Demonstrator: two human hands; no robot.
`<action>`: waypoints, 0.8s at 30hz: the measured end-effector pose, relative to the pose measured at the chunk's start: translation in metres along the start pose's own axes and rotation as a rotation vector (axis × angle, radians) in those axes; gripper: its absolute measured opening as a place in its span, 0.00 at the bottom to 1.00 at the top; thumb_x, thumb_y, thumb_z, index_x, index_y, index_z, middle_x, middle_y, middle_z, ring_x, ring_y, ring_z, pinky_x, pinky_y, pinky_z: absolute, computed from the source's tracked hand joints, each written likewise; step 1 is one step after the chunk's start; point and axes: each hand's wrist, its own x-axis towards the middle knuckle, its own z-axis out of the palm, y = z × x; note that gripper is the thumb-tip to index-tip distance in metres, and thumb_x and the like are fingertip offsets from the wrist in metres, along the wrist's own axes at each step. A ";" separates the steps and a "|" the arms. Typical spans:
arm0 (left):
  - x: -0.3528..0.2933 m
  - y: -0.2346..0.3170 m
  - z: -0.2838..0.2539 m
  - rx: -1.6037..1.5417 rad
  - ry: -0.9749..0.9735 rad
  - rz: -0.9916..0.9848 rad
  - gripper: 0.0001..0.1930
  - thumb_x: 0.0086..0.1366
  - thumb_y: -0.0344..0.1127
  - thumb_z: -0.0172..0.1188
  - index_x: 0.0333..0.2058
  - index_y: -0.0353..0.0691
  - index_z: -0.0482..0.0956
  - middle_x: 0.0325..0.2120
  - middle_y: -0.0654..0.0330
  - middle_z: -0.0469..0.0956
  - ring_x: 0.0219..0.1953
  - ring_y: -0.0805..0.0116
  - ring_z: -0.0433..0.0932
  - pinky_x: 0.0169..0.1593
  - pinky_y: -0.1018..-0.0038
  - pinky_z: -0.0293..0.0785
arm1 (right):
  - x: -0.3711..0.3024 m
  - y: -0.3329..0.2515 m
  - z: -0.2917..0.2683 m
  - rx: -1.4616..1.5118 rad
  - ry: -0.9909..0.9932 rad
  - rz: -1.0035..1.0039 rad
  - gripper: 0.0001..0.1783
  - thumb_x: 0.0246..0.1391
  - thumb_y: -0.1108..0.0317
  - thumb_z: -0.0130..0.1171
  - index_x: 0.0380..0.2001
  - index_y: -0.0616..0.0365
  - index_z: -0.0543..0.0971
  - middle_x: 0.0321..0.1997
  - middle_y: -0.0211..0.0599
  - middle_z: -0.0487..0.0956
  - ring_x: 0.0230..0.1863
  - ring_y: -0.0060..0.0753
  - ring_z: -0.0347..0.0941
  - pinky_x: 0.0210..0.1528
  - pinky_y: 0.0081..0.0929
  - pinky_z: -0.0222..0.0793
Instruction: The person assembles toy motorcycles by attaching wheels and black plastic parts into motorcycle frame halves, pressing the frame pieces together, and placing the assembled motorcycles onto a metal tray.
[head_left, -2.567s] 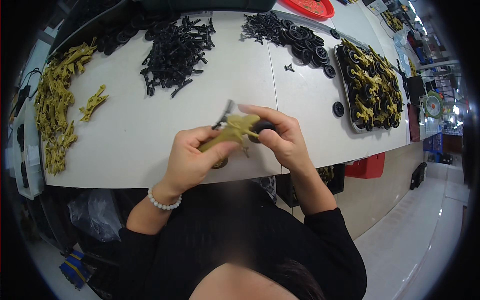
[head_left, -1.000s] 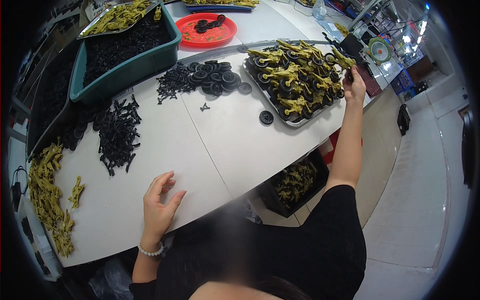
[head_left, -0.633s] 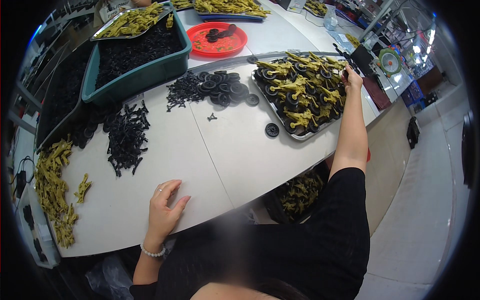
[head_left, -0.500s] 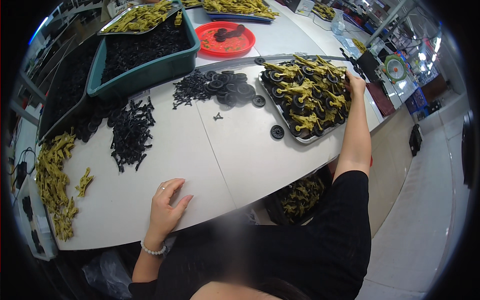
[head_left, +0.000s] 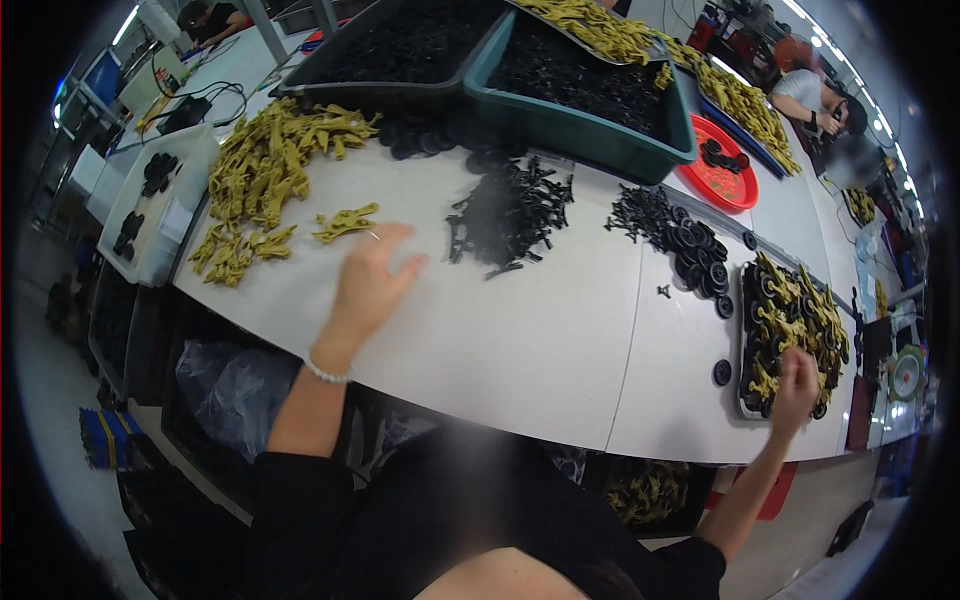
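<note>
My left hand (head_left: 370, 285) is open, thumb apart from the fingers, reaching over the table beside a few yellow plastic toy bodies (head_left: 345, 222) that lie apart from the pile. Its fingertips are blurred and come close to these pieces. A larger heap of yellow bodies (head_left: 262, 165) lies just beyond, at the left. My right hand (head_left: 795, 390) is curled closed at the near side of a metal tray (head_left: 742, 345); nothing shows in it. Yellow bodies fitted with black wheels (head_left: 790, 325) fill that tray.
Black stick-like parts (head_left: 515, 215) lie mid-table, with small black parts (head_left: 640, 212) and black wheels (head_left: 697, 255) to their right. Behind stand a green tub (head_left: 600, 120) of black parts and a red dish (head_left: 745, 190). A co-worker (head_left: 815, 100) sits at the far right.
My view has swung left. My left hand has moved forward and left toward the loose yellow bodies. My right hand has let go of the tray's far right edge and drawn back to its near side.
</note>
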 end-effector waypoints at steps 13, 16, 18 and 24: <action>0.027 -0.078 -0.045 0.284 -0.214 -0.142 0.21 0.55 0.38 0.63 0.45 0.31 0.76 0.45 0.48 0.75 0.49 0.51 0.72 0.53 0.62 0.69 | -0.052 -0.154 0.147 0.156 -0.377 -0.093 0.04 0.53 0.74 0.60 0.32 0.64 0.80 0.24 0.32 0.76 0.23 0.20 0.69 0.21 0.18 0.60; 0.076 -0.110 -0.044 0.282 -0.085 -0.118 0.20 0.55 0.39 0.64 0.43 0.30 0.78 0.44 0.48 0.76 0.48 0.51 0.73 0.53 0.62 0.70 | -0.054 -0.159 0.153 0.174 -0.368 -0.109 0.04 0.52 0.75 0.60 0.31 0.64 0.80 0.23 0.34 0.76 0.21 0.22 0.68 0.20 0.19 0.59; 0.113 -0.138 -0.040 0.409 0.029 -0.074 0.18 0.57 0.35 0.62 0.44 0.32 0.77 0.43 0.49 0.76 0.50 0.52 0.73 0.53 0.62 0.70 | -0.060 -0.157 0.155 0.167 -0.412 -0.086 0.04 0.53 0.74 0.60 0.32 0.62 0.81 0.24 0.32 0.77 0.23 0.20 0.70 0.21 0.17 0.60; 0.175 -0.185 -0.029 0.696 -0.187 -0.121 0.15 0.58 0.26 0.59 0.45 0.35 0.76 0.44 0.50 0.75 0.52 0.54 0.71 0.55 0.59 0.69 | -0.079 -0.160 0.146 0.176 -0.334 -0.026 0.04 0.52 0.74 0.61 0.30 0.64 0.80 0.22 0.33 0.75 0.21 0.22 0.67 0.20 0.20 0.58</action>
